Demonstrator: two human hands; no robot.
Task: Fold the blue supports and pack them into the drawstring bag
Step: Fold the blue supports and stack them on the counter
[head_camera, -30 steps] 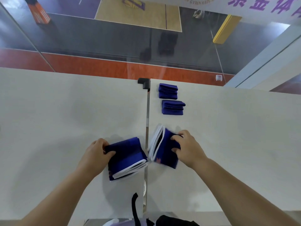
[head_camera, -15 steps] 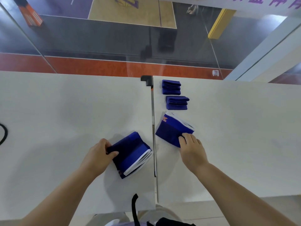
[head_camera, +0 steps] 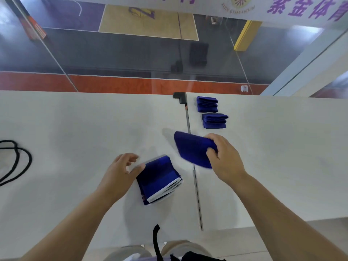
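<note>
A folded blue support with white edges (head_camera: 159, 182) lies on the white table (head_camera: 75, 129) near the front. My left hand (head_camera: 120, 172) rests beside its left edge, thumb touching it, fingers loosely apart. My right hand (head_camera: 223, 157) grips a second folded blue support (head_camera: 192, 147), lifted slightly above the seam between the two tabletops and blurred by motion. Two smaller folded blue supports (head_camera: 207, 104) (head_camera: 214, 120) lie one behind the other at the far edge. A black drawstring cord (head_camera: 17, 162) shows at the left edge; the bag itself is out of view.
A metal seam strip (head_camera: 195, 185) runs front to back between the tabletops, ending in a black bracket (head_camera: 179, 97) at the far edge. Beyond it is a glass wall over a sports court. A black strap (head_camera: 156, 240) hangs by my lap.
My right hand has lifted its support off the table and carried it leftward over the seam. My left hand has loosened its hold on the near support. The view has shifted left, showing the cord.
</note>
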